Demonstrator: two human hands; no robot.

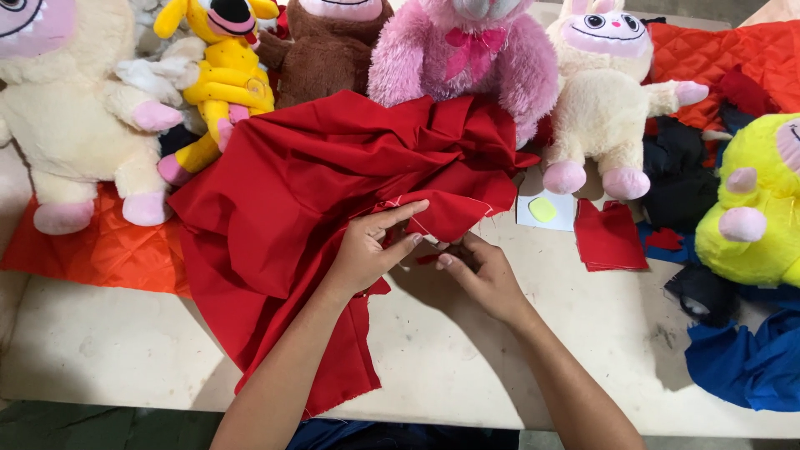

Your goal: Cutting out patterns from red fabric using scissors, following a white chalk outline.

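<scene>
Table: pale, worn top; it carries everything listed here, and your forearms come in over its near edge.

Red cloth: the largest item and the landmark for the rest. It lies crumpled across the middle of the table, with one tail hanging off the near edge left of your left arm.

Toys: a row along the far side of the cloth. Cream toy far left, yellow toy, brown toy, pink toy touching the cloth's far edge, cream rabbit to the cloth's right. A lime toy sits well to the right.

Orange quilting: left of the cloth, under the cream toy.

Blue fabric: far right of the cloth, near the table's edge.

Red pieces: a small cut stack just right of the cloth.

White card: between the cloth and the stack, with a yellow patch on it.

Left hand: you rest it on the cloth's right edge, thumb and fingers pinching the frayed hem, which runs off to the right of that pinch.

Right hand: just right of the cloth's hem corner, fingers curled in at a small red scrap beside your left fingertips. Whether they actually grip it cannot be told.
</scene>
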